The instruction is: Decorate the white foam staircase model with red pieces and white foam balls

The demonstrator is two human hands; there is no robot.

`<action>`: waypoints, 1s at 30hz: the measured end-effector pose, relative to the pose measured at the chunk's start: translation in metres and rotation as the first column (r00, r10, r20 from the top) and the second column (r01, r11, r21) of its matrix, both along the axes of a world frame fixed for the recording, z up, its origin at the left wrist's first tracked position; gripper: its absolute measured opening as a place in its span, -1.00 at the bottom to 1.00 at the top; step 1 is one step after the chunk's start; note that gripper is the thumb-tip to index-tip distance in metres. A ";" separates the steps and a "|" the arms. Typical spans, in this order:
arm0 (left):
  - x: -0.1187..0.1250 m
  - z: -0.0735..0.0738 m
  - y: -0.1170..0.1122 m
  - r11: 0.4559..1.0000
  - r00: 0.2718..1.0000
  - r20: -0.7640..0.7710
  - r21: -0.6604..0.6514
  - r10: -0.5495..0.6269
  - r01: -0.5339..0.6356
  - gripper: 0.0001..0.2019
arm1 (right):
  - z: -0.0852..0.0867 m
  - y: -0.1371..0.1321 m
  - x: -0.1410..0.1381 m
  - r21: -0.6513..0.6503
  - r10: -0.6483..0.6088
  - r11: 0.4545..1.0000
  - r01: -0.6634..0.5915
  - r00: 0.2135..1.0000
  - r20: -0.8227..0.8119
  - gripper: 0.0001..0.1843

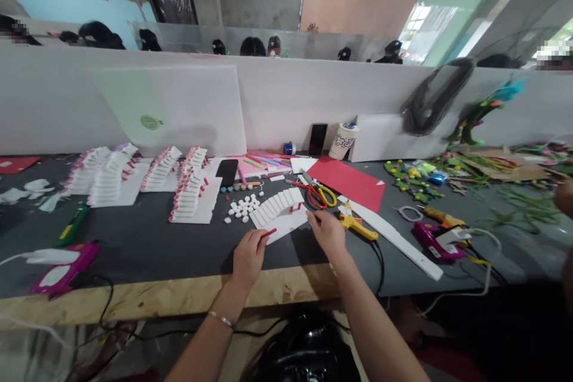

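Observed from the centre of the head view, the left hand (pixel 248 255) at seven o'clock and the right hand (pixel 329 234) at five are ungloved. Both forearms (pixel 376 322) are bare as far as they show. A narrow, silver-coloured, metallic-looking bracelet (pixel 221 319) encircles the left one near the wrist, at seven o'clock. Glossy black, creased, smooth material (pixel 308 349) with bright highlights, apparently worn, shows at six o'clock.

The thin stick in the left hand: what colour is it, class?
Red; the thin stick in the left hand shows in the head view, the only one.
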State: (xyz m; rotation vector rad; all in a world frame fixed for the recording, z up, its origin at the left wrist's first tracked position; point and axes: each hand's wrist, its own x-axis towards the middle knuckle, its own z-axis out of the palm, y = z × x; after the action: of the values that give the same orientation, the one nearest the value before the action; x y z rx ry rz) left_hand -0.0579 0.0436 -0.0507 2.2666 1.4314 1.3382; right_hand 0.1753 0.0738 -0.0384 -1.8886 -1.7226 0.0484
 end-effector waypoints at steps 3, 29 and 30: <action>0.000 -0.005 0.003 1.000 1.000 0.022 -0.007 -0.002 0.002 -0.80 | 0.014 0.025 0.027 -0.042 -0.033 0.998 0.036 0.996 0.077 -0.71; -0.002 -0.005 0.002 0.989 0.996 0.027 -0.123 0.084 -0.081 -0.83 | 0.053 0.070 0.062 -0.437 -0.125 0.885 0.161 0.986 0.110 -0.73; -0.003 -0.005 0.003 0.992 0.997 0.033 -0.110 0.068 -0.064 -0.83 | 0.055 0.063 0.064 -0.418 -0.132 0.895 0.157 0.987 0.088 -0.77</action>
State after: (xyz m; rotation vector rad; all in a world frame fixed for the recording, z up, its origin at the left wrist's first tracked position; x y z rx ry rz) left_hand -0.0604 0.0463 -0.0554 2.1334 1.5408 1.2790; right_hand 0.2391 0.1369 0.0166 -2.3487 -1.7034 0.3404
